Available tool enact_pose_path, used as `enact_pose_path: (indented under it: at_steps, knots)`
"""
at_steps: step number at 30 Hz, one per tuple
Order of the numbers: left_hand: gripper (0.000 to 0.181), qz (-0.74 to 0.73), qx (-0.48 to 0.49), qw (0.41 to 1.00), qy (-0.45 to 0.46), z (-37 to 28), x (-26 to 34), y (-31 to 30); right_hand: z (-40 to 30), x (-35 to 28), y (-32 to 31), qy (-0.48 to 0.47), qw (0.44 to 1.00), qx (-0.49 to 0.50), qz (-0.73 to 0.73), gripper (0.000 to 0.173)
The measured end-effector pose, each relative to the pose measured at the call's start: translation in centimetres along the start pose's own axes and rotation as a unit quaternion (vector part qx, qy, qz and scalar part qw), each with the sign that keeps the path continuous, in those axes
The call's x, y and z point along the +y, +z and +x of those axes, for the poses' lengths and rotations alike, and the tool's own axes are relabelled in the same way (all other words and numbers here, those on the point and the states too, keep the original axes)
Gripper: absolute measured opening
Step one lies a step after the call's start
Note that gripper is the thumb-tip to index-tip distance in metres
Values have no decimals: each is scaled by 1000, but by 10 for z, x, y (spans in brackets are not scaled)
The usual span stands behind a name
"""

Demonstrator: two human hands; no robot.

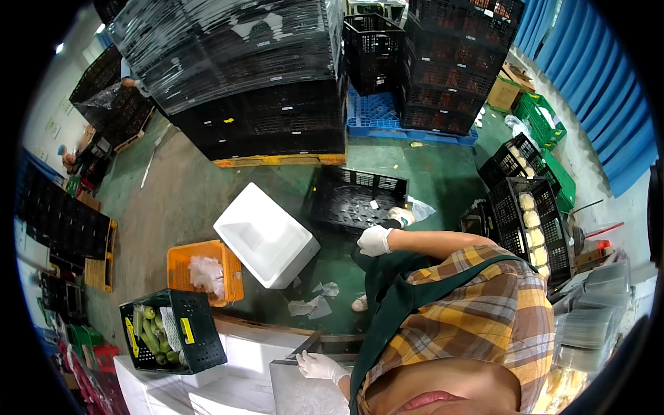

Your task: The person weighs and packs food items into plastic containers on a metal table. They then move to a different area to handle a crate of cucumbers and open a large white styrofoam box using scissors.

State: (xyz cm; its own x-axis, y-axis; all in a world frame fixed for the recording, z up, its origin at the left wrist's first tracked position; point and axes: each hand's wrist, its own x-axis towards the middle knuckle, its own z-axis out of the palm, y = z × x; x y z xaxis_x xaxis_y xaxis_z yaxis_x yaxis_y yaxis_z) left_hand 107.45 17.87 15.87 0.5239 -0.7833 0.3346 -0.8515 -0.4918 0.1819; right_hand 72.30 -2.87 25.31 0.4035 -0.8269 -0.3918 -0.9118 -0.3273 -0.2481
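My left hand [317, 366], in a white glove, rests with fingers apart at the edge of a grey metal tabletop [306, 390]. My right hand [374, 241], also gloved, is curled beside my bent knee, near a black plastic crate [353, 199] on the floor. Nothing shows in its fingers. One shoe [399, 215] is at the crate's rim, and the other shoe [359, 303] is on the green floor. Left of the crate stands an open white foam box [270, 233]. An orange plastic basket [234, 270] beside it contains crumpled plastic film [206, 275].
A dark green crate [199, 332] of green vegetables sits on a white surface [249, 358]. Plastic scraps [311, 307] litter the floor. Wrapped black crates [249, 67] tower ahead on a pallet [280, 160]. Crates of pale packages [531, 228] stand at right. Another person [70, 158] is far left.
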Motion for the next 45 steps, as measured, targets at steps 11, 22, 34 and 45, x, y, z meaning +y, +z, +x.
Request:
enact_pose_path:
  at_steps: [11, 22, 34, 45]
  knots:
    - [10, -11, 34, 999, 10, -3, -3, 7, 14, -11, 2, -42, 999, 0, -7, 31]
    - [9, -12, 17, 1000, -1, -2, -6, 6, 8, 3, 34, -36, 999, -19, 2, 30]
    - [9, -3, 23, 1000, 11, 1, -11, 10, 16, -6, 33, -60, 998, -31, -2, 30]
    - [10, -10, 63, 997, 32, -6, -27, 27, 15, -13, 47, -63, 997, -30, -12, 26]
